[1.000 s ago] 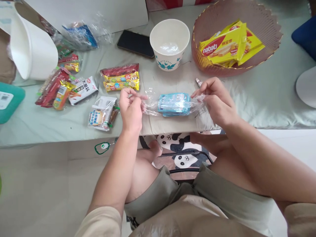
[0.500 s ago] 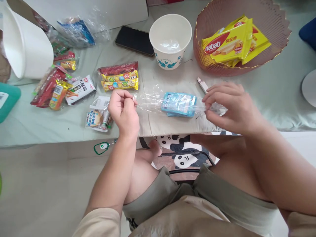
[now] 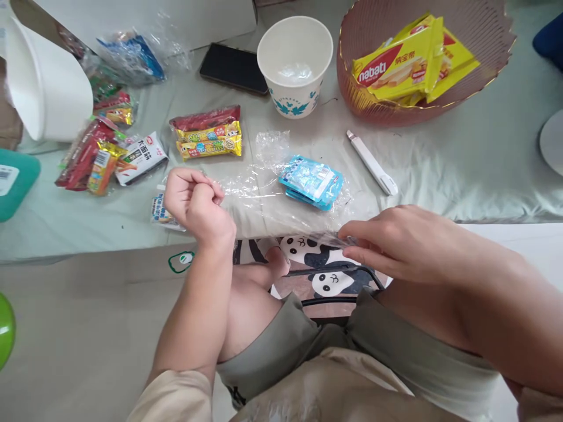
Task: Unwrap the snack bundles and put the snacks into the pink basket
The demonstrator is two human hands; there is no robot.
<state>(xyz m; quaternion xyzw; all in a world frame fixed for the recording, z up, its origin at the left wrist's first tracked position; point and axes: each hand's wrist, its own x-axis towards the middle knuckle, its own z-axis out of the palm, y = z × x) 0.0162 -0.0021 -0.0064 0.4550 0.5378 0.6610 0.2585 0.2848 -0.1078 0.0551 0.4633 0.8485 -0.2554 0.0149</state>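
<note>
A sheet of clear plastic wrap (image 3: 259,190) lies spread on the pale green table cover, and a small stack of blue sachets (image 3: 311,181) rests on it. My left hand (image 3: 193,205) is closed in a pinch on the wrap's left edge. My right hand (image 3: 396,243) pinches the wrap's near right corner, down at the table's front edge. The sachets lie loose between the two hands, touched by neither.
A white pen-like stick (image 3: 372,163) lies right of the sachets. Behind stand a white paper bowl (image 3: 294,64), a black phone (image 3: 233,68) and a wire basket (image 3: 356,99) holding yellow wafer packs (image 3: 409,58). Snack packets (image 3: 206,133) and a tipped white bucket (image 3: 46,88) fill the left.
The wrap was bunched tight round the sachets; both hands pulled apart and it has opened flat. My right hand dropped to the front edge, uncovering the white stick.
</note>
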